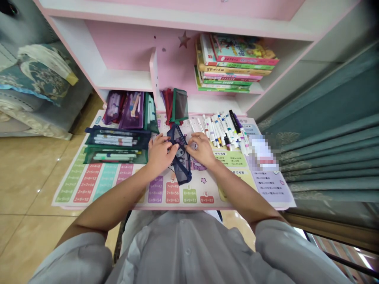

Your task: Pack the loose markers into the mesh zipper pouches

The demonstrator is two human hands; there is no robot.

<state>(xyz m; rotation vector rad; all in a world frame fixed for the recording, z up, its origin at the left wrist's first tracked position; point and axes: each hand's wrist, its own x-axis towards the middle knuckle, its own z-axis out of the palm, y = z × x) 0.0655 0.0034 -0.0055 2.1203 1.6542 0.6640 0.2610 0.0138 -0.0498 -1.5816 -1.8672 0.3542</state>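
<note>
A dark blue mesh zip pouch (181, 167) lies in the middle of the desk, its mouth spread apart along its length. My left hand (162, 152) pinches its left edge between thumb and fingers. On the other edge my right hand (201, 150) is closed, fingertips at the zip side. The printed mat shows through the pouch's mesh, and I see no pen inside. Just beyond my right hand is a loose heap of white-barrelled markers (220, 130) with coloured bands. To the left of my left hand lie a filled blue pouch (118, 138) and a filled green pouch (115, 155).
Filled purple pouches (132, 110) and a green one (151, 112) rest at the back left. Red (169, 104) and green mesh pouches (179, 105) lean at the back centre. Stacked books (237, 65) sit on the pink shelf. A blurred white item (263, 154) lies right.
</note>
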